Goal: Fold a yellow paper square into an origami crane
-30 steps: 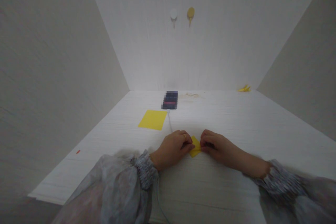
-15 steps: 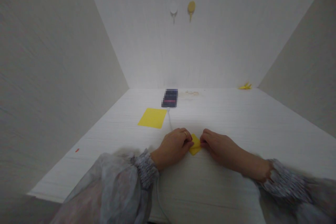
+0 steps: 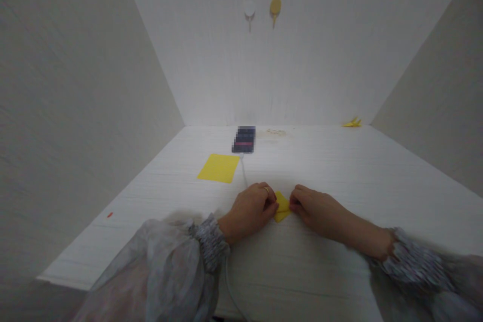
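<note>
Between my hands is a small folded piece of yellow paper (image 3: 282,205), with a crease running across its lower part. My left hand (image 3: 253,210), with a ring on one finger, pinches its left edge between thumb and fingers. On the opposite side, my right hand (image 3: 313,209) is closed on the paper's right corner. Both hands sit low over the white table, and their fingertips hide the paper's ends. A flat yellow sheet of paper (image 3: 219,168) lies on the table beyond my left hand.
A phone (image 3: 244,140), blurred out, lies near the back wall; its white cable (image 3: 243,170) runs under my left arm. A folded yellow paper shape (image 3: 352,122) sits at the back right corner. A small red scrap (image 3: 109,215) lies at left. Two hooks (image 3: 275,7) hang on the wall.
My right hand has shifted very slightly to the right, with the folded paper still held between both hands. The view has tilted a little; the other things lie as before.
</note>
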`<act>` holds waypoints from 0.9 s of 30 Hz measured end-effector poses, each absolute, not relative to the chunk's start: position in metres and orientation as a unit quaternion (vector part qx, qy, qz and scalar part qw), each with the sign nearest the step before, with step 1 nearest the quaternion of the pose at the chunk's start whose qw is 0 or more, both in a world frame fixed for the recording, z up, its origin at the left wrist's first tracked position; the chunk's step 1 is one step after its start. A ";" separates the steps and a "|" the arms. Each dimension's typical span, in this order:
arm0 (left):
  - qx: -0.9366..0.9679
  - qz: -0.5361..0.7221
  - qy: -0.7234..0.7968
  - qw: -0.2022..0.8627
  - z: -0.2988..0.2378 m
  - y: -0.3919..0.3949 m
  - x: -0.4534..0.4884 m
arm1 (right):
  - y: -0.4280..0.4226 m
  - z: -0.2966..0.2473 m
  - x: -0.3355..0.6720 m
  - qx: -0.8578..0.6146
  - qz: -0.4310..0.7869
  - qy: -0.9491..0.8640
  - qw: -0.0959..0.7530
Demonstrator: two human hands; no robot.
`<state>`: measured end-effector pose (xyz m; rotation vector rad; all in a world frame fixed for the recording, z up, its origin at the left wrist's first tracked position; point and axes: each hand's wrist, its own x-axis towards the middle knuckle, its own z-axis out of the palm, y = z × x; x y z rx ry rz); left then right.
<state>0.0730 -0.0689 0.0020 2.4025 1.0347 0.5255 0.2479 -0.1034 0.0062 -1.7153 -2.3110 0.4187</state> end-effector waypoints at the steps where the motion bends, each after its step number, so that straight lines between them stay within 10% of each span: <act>1: 0.873 0.192 0.380 0.238 0.002 -0.069 0.073 | -0.103 0.005 0.248 -0.588 0.142 -0.787 0.122; 27: 0.874 0.193 0.381 0.229 -0.002 -0.068 0.071 | -0.103 0.006 0.250 -0.610 0.181 -0.764 0.112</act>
